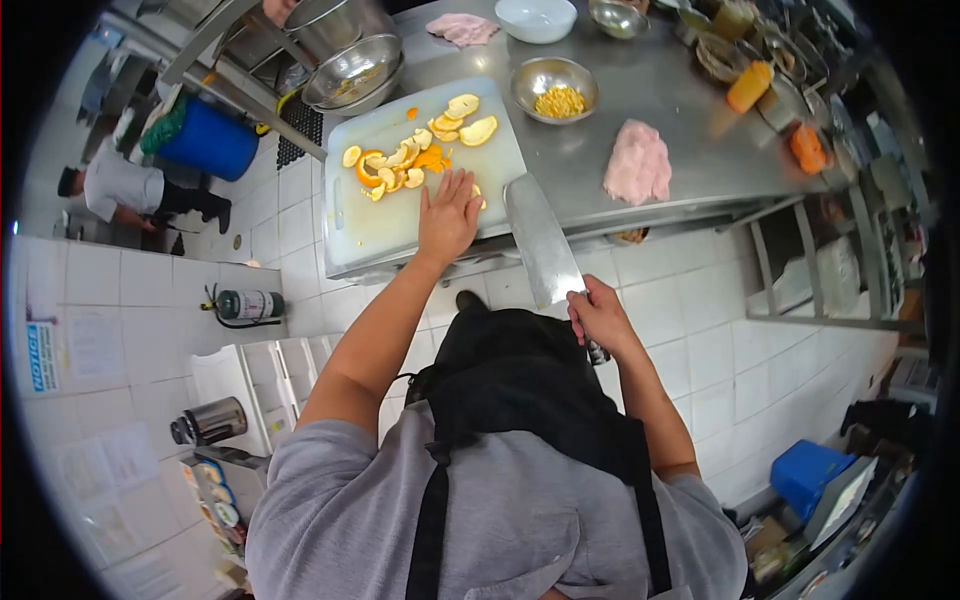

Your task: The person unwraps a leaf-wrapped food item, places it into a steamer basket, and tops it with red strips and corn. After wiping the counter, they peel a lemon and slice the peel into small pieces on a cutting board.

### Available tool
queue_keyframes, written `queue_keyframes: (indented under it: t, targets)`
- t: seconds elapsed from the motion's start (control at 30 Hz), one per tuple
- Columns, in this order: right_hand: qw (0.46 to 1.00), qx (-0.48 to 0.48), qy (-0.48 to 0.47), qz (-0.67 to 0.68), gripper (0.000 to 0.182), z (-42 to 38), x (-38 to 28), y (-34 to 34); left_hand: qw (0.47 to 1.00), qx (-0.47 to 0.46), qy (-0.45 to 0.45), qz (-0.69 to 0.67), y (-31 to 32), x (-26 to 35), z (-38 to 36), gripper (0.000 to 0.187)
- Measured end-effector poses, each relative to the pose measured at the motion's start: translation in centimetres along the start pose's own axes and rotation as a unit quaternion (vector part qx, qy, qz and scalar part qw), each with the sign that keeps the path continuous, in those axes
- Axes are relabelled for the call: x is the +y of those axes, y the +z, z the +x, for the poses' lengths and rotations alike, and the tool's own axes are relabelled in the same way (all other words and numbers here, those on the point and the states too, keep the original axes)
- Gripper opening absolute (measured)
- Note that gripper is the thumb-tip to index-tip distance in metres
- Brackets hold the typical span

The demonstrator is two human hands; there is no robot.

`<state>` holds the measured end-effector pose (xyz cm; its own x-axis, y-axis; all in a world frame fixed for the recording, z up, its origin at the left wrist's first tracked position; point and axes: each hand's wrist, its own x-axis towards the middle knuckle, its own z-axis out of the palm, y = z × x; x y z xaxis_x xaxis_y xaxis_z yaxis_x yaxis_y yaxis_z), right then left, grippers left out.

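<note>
My left hand (449,218) lies with its fingers stretched out over the near part of the white cutting board (375,235), just below orange peels (371,172) and orange pieces (431,159). Some flat peel pieces (478,130) are at the board's upper right. In my right hand (597,312) is the handle of a wide cleaver (543,240), its blade pointing up and left, with the tip at the board's right edge. Beyond the board a metal bowl (555,91) holds chopped yellow bits (560,102). Whatever is under my left palm is hidden.
A pink cloth (638,163) lies on the steel table (700,150) at right; another cloth (462,29) is at the back. Metal bowls (352,70) stand at back left, a white bowl (535,18) at the back. A person (125,185) is at far left, near a blue bin (212,138).
</note>
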<state>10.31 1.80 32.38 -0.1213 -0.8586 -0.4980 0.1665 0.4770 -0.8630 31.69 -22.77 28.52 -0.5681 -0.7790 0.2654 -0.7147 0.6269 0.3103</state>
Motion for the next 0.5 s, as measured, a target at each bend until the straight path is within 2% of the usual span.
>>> queue_keyframes:
  t: [0.07, 0.1, 0.2, 0.5]
  targets:
    - [1.0, 0.004, 0.001, 0.003, 0.015, -0.2, 0.4, 0.1, 0.999, -0.033, -0.03, 0.025, 0.2, -0.1, 0.4, 0.055]
    - [1.0, -0.003, -0.001, 0.013, 0.016, -0.3, 0.5, 0.3, 0.995, -0.077, -0.052, 0.031, 0.2, -0.2, 0.6, 0.059]
    - [1.0, -0.005, -0.02, 0.022, 0.016, -0.6, 0.4, 0.8, 0.988, -0.122, -0.077, 0.049, -0.7, 0.7, 1.0, 0.06]
    - [0.997, 0.001, -0.024, 0.075, 0.016, 0.8, -0.9, 3.1, 0.98, -0.167, -0.094, 0.062, -0.5, 0.4, 1.1, 0.06]
